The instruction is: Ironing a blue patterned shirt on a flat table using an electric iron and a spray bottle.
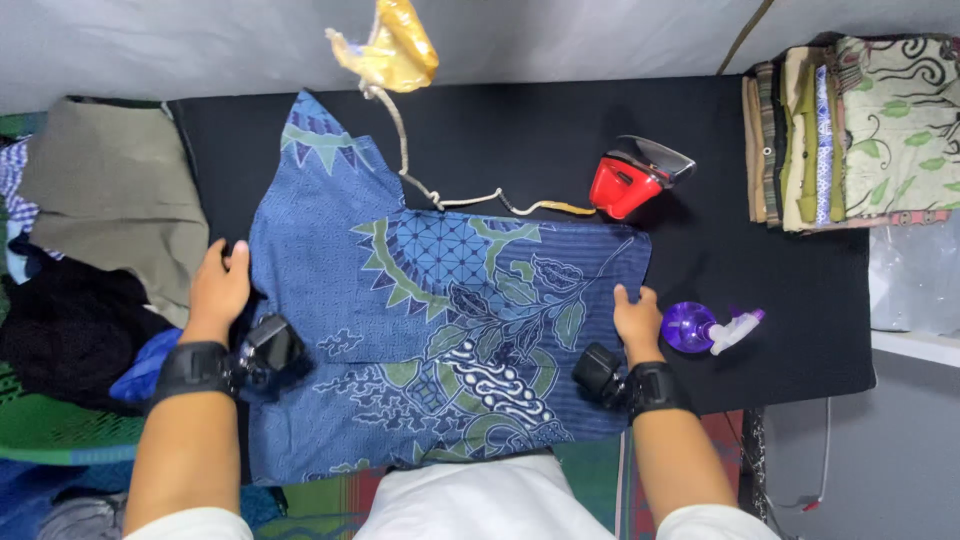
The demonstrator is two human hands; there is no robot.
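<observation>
White cloth (470,500) at the person's lap lies nearest, overlapping the near hem of the shirt (440,330). The shirt, blue with a leaf pattern, is spread flat on the black board (760,290), its width running left to right, one sleeve angled toward the far left corner.

Left hand (220,285): laid on the shirt's left edge, fingers together and flat, thumb alongside. Right hand (636,318): palm down on the right edge, fingers together, tips on the cloth. Neither pinches a fold so far as can be seen; the placement looks meant to hold the fabric taut and smooth from both sides. Both wrists carry black straps with small devices.

Red iron (635,180) stands on its heel just beyond the shirt's far right corner (apart from the cloth, soleplate off the board), its cord (440,195) trailing over the far edge of the shirt. Purple spray bottle (705,328) lies just beside the right hand. Folded stack (860,130) sits at far right; loose garments (110,200) crowd the left edge.

Open board remains at the far side and to the right.
</observation>
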